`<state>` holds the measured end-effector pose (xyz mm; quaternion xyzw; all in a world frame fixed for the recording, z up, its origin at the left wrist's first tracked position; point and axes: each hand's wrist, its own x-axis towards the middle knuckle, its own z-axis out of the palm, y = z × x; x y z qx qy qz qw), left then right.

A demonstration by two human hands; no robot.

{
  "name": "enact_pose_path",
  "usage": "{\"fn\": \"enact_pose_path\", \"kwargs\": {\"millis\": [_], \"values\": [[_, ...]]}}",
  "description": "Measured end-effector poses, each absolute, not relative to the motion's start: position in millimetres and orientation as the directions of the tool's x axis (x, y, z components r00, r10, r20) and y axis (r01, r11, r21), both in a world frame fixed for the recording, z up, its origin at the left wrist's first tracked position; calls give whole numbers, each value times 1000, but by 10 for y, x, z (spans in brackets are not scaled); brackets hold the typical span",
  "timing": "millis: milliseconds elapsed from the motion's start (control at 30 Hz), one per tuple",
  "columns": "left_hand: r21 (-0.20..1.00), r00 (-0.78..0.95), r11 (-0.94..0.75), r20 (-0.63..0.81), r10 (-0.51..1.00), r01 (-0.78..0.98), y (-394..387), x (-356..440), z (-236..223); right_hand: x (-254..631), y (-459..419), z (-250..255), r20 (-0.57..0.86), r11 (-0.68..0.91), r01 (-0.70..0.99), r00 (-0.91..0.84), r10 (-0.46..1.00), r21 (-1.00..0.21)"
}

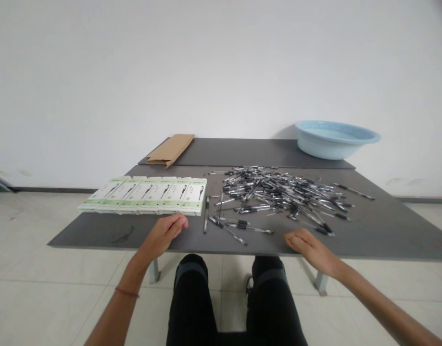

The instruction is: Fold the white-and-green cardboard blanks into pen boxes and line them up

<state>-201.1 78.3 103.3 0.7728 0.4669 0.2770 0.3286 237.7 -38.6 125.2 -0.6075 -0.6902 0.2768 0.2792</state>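
My left hand (166, 233) rests at the table's front edge, its fingers curled into a loose fist with nothing showing in it. Just beyond it lies a row of white and green pen boxes (145, 194), several side by side, each printed with a pen. My right hand (310, 247) is also closed in a fist at the front edge, apart from the pens. A big heap of clear pens with black grips (278, 192) spreads over the middle and right of the table. Between my hands, a few loose pens (228, 229) lie separate from the heap.
At the back left of the dark grey table (397, 230) lies a flat brown paper bag (172, 149). A light blue plastic basin (332, 142) stands at the back right, near the white wall (221, 62). My knees are under the front edge.
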Motion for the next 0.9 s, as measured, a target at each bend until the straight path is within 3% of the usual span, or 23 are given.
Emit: {"fn": "enact_pose_path", "kwargs": {"millis": [900], "values": [[760,397,-341,120,910,553,790,-2019,1034,2381,-440,1185,99,169,677,-142,985,-716]]}}
